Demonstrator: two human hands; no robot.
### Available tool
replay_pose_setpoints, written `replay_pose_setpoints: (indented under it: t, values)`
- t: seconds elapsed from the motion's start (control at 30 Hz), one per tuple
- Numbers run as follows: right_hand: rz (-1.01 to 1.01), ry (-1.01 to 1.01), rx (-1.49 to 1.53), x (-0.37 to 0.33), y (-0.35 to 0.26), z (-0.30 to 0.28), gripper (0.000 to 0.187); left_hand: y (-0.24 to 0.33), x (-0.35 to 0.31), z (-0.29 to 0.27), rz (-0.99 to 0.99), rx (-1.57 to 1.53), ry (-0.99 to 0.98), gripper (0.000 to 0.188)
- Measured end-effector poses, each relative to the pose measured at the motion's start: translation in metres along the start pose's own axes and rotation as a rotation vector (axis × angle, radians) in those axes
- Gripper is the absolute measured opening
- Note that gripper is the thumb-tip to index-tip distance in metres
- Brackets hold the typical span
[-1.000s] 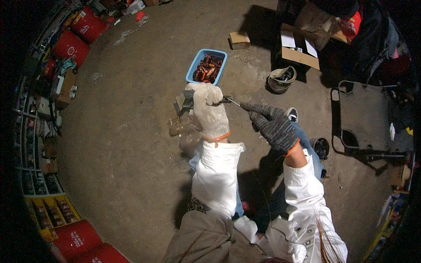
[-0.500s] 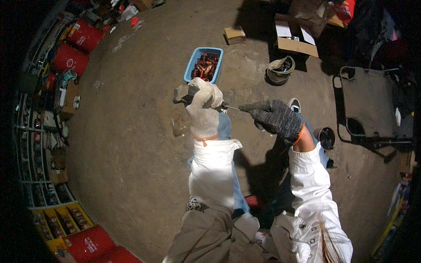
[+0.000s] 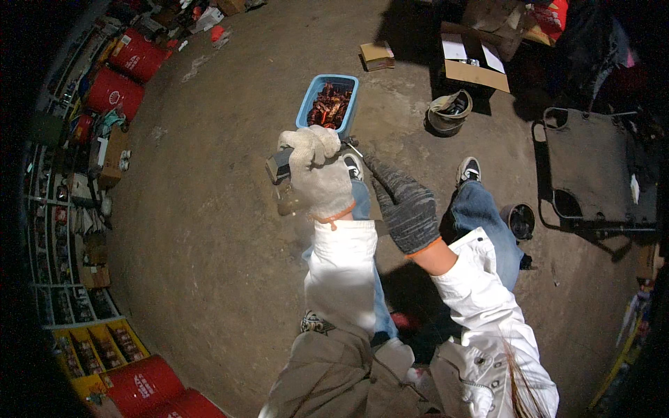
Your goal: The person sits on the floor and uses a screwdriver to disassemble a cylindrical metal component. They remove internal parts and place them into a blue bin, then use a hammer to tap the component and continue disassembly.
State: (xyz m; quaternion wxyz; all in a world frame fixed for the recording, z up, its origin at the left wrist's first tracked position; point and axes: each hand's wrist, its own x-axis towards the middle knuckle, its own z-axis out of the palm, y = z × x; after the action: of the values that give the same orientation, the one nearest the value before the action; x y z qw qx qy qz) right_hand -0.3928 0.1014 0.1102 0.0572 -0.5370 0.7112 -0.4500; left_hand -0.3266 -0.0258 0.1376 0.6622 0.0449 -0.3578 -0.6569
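- While our left hand point(image 3: 318, 171) was curled around a dark tool point(image 3: 279, 166) this side of the blue tub point(image 3: 354, 103), we judged steadiness key.
- Our right hand point(image 3: 408, 209), forefinger straight near the thin rod point(image 3: 355, 148), showed no grip we could confirm.

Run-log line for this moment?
off-white knit-gloved left hand: closed on dark blocky object | dark-grey knit-gloved right hand: by thin metal rod, grip unclear | beyond: blue rectangular plastic tub, reddish-brown pieces inside

The basin point(image 3: 353, 114) stands between the shelves point(image 3: 47, 202) and the bucket point(image 3: 446, 128)
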Motion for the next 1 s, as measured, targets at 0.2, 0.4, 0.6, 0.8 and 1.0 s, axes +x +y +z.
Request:
replay_pose_setpoints:
  t: [0.2,0.4,0.6,0.8,1.0]
  values:
    - [-0.087,0.142,0.047,0.005,0.001,0.003,0.032,0.001,0.002,0.013,-0.095,-0.316,0.296,0.010]
    - [-0.150,0.111,-0.035,0.007,0.008,-0.003,0.033,0.006,0.002,0.008,-0.137,-0.437,0.301,0.041]
    - [-0.107,0.040,-0.108,0.008,0.008,-0.005,0.030,0.006,-0.001,0.008,-0.159,-0.363,0.440,0.058]
    - [-0.039,-0.018,-0.073,0.012,0.012,-0.006,0.027,0.005,0.005,0.006,-0.140,-0.308,0.510,0.054]
    - [-0.042,-0.036,-0.089,0.014,0.015,-0.014,0.026,0.000,0.003,0.005,-0.169,-0.210,0.519,0.050]
